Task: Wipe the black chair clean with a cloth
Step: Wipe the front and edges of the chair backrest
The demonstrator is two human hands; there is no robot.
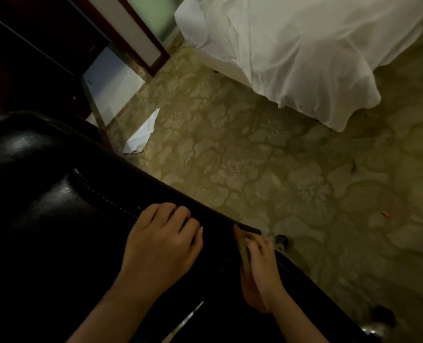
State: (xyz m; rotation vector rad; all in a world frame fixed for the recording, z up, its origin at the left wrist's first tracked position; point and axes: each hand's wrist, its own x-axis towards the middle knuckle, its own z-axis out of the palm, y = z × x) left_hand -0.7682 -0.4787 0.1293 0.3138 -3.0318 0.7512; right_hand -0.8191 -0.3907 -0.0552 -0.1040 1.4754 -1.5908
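Head view, looking down over a black chair (57, 206) that fills the lower left. The left hand (161, 243) lies palm-down on the chair's glossy black surface, fingers curled together over the stitched seam (101, 196) near the chair's outer edge; it presses on the upholstery and clasps nothing. Just right of it, the right hand (260, 266) is closed around a small green cloth (246, 248), of which only a strip shows between the fingers and the chair. The cloth touches the dark edge of the chair at the point where a thin black rim (245, 227) ends, directly above the right fingertips. The two hands are near each other but do not touch.

Beyond the right hand, on the patterned carpet (279, 157), a chair caster (281, 241) sits just past the fingertips, and a second caster (381, 320) shows farther right and lower. A metal strip (185, 318) of the chair glints between the two forearms. Well away from both hands, past the top of the chair, a crumpled white paper (141, 134) lies on the carpet beside dark wooden furniture (32, 58). Far above the right hand, a white bedsheet (304, 53) hangs down to the carpet.
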